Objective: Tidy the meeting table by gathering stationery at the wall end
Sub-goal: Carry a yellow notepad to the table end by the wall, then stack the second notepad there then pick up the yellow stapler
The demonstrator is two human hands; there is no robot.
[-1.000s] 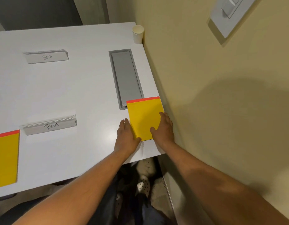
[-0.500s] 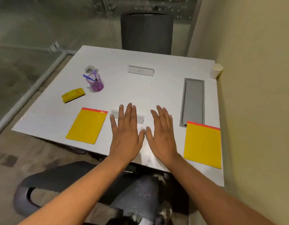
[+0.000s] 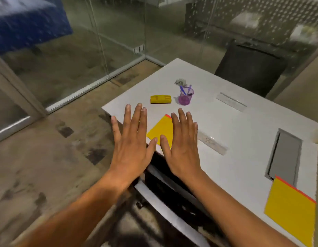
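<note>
A: Listing item: yellow pad (image 3: 161, 130), lying flat at the tabletop's (image 3: 244, 157) seven-o'clock edge, partly under both hands.

B: Left hand (image 3: 132, 139), right hand (image 3: 181, 145) hovering spread, holding nothing. Probably light, bendy; pinching an edge is looking best.

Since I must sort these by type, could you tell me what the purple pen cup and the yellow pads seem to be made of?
Purple pen cup: probably translucent plastic, as the table shows faintly through its tinted wall. Yellow pads: apparently matte paper, flat with a red strip on one edge.
</note>
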